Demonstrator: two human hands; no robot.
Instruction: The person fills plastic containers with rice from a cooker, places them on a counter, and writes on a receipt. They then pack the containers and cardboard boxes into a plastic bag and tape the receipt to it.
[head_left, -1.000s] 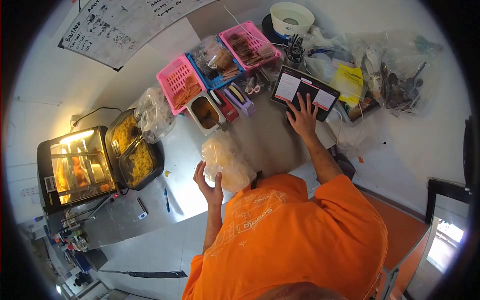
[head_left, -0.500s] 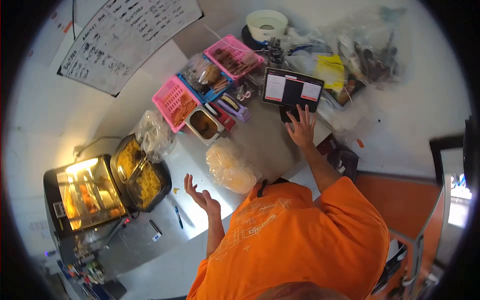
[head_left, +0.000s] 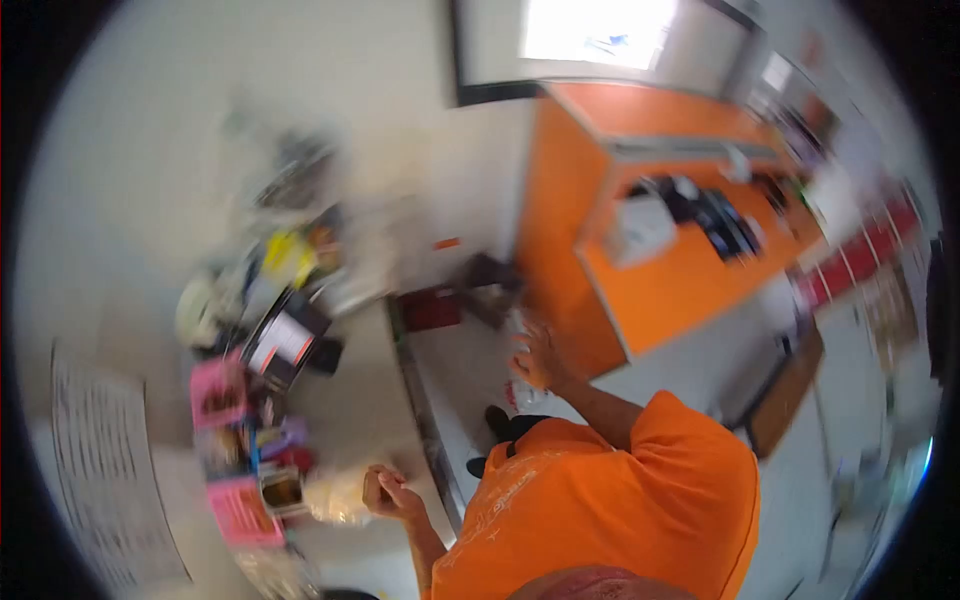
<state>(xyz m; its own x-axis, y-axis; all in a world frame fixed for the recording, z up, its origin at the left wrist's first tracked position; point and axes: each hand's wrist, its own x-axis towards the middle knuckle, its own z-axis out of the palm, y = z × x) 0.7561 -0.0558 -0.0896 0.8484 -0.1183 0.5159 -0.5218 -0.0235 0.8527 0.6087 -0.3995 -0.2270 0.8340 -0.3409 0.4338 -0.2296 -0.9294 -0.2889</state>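
Note:
My left hand (head_left: pixel 392 493) is over the steel table (head_left: pixel 385 415), at the edge of a clear plastic bag with pale contents (head_left: pixel 338 497). Its fingers look curled, but motion smears them. Out past the table's edge, my right hand (head_left: pixel 537 358) is in the air in front of the orange counter (head_left: pixel 560 240), fingers loosely bent and apart with nothing in them. A tablet on a stand (head_left: pixel 283 345) is at the table's far side, away from both hands.
Pink baskets (head_left: pixel 245 512), a metal container (head_left: pixel 281 490) and a purple tape dispenser (head_left: pixel 283 437) line the table's left side. A whiteboard (head_left: pixel 110 480) is on the wall. Dark items (head_left: pixel 715 220) lie on the orange counter. Red crates (head_left: pixel 860 250) stand farther right.
The view has swung right toward the orange counter. My right hand has left the tablet and is beyond the table's edge. My left hand has come closer to the plastic bag, fingers more curled.

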